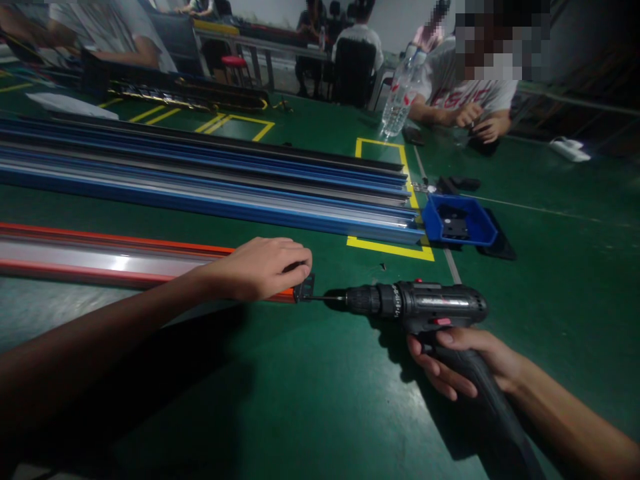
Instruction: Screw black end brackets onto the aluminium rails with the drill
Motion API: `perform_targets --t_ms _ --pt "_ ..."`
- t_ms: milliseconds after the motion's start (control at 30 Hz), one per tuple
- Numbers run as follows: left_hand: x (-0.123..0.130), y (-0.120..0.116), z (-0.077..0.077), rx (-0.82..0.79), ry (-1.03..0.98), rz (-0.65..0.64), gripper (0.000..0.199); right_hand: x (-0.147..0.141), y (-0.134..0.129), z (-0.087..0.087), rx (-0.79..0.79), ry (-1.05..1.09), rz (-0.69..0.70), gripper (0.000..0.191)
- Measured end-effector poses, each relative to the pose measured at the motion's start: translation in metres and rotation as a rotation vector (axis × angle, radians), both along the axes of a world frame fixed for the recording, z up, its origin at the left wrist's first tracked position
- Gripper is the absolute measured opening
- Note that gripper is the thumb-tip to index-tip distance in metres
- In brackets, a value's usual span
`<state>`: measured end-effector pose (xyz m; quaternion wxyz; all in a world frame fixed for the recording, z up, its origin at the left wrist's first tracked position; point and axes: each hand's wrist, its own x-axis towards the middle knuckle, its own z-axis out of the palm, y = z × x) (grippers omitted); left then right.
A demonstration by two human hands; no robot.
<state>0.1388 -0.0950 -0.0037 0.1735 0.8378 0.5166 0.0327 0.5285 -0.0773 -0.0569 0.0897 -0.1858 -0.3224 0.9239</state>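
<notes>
A black cordless drill lies level in my right hand, whose fingers wrap round its handle near the trigger. Its long thin bit points left and reaches the black end cap at the right end of an orange-edged metal profile. Over that end rests my left hand, fingers curled round the profile close to the cap. Part of the cap is hidden beneath the hand. Whether the bit tip sits in a screw is too small to tell.
Several blue and black profiles lie beyond the orange one. Right of their ends stands a blue bin with black parts. Clear plastic bottles stand farther back, near a seated person. Yellow tape marks the green table.
</notes>
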Motion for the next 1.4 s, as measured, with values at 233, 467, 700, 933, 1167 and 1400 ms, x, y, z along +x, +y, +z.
perform_targets --t_ms 233,467,700,933,1167,1400 --pt "0.0002 -0.0004 0.0009 -0.01 -0.013 -0.001 0.036 0.0012 0.0003 -0.0006 -0.013 -0.001 -0.012 0.032" --pt "0.0001 -0.0001 -0.0002 -0.009 -0.001 0.006 0.035 0.0001 0.001 0.003 -0.03 -0.035 0.01 0.032" --pt "-0.0003 0.0002 -0.0003 -0.024 0.001 0.009 0.035 -0.0003 0.0012 0.0023 -0.041 -0.019 0.007 0.032" --pt "-0.0004 0.0003 0.0003 -0.021 -0.001 0.01 0.036 -0.0007 0.0005 0.0029 -0.041 -0.018 -0.001 0.031" --pt "-0.0011 0.0002 -0.0012 -0.012 -0.007 0.001 0.036 -0.0023 0.0004 0.0051 -0.039 -0.012 -0.005 0.031" --pt "-0.0011 0.0006 -0.0021 -0.004 -0.002 0.004 0.037 -0.0015 0.001 0.0034 -0.042 -0.023 -0.006 0.032"
